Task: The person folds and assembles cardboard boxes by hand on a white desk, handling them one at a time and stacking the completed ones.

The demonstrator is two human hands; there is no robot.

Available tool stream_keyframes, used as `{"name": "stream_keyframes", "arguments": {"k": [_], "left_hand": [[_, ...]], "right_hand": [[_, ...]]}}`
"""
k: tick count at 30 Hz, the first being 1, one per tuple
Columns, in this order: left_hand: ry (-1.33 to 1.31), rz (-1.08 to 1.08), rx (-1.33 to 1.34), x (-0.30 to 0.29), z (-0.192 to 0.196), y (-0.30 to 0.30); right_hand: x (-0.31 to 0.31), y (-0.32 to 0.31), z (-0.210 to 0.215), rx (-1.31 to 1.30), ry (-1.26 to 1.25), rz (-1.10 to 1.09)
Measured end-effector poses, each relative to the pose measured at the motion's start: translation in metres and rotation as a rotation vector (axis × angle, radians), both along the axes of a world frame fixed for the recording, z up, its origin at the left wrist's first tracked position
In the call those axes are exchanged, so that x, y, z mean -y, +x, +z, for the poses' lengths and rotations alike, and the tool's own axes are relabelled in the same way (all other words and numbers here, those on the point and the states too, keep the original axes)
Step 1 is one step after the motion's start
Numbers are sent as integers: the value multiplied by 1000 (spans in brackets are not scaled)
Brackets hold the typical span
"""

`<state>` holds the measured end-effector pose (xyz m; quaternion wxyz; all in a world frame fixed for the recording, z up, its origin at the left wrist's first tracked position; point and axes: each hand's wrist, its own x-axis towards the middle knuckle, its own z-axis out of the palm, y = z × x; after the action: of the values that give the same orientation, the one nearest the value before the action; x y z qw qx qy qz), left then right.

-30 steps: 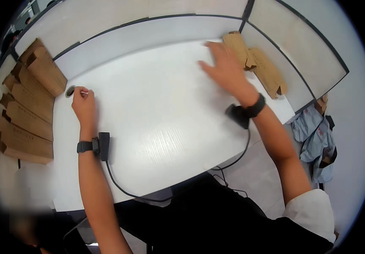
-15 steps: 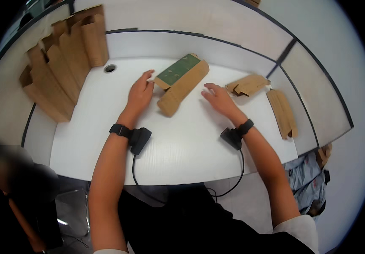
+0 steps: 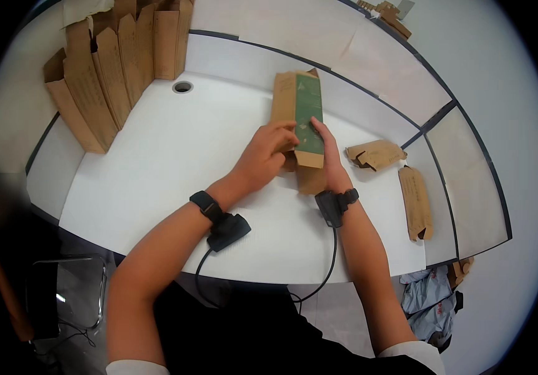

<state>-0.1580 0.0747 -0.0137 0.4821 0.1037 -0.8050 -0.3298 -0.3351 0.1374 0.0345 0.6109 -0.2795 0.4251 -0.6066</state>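
A long brown cardboard box with a green panel point(image 3: 309, 106) is tilted up over the middle of the table, its near-end flaps folded out. My right hand point(image 3: 331, 153) grips its right side, the thumb lying against the green panel and the other fingers hidden behind. At the lower left edge of the box, my left hand point(image 3: 261, 155) has its fingers bent around the near flaps. Part of those fingertips is out of sight. Each wrist wears a black strap with a small cabled device.
Several tall open brown boxes point(image 3: 109, 69) stand in a row at the far left, beside a round cable hole point(image 3: 182, 87). Two flattened brown cartons point(image 3: 376, 154) point(image 3: 415, 203) lie at the right. Low partitions point(image 3: 362, 69) edge the white table point(image 3: 150, 169). A metal-framed chair point(image 3: 103, 290) stands lower left.
Both hands have closed in on the box, which was lying slanted between them. It has been turned more upright and shifted right. The whole view has swung slightly.
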Motion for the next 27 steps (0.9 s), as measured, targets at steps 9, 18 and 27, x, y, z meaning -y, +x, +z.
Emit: {"name": "stream_keyframes", "arguments": {"k": [9,18,27], "left_hand": [[360,216,-148,11,6,7],[247,524,-158,27,8,20],[61,332,-38,11,9,13]], "right_hand": [[18,9,6,-907,-643,-306],[0,26,-18,-1141,-611,-168],[1,34,-36,-688,-581,-65]]}}
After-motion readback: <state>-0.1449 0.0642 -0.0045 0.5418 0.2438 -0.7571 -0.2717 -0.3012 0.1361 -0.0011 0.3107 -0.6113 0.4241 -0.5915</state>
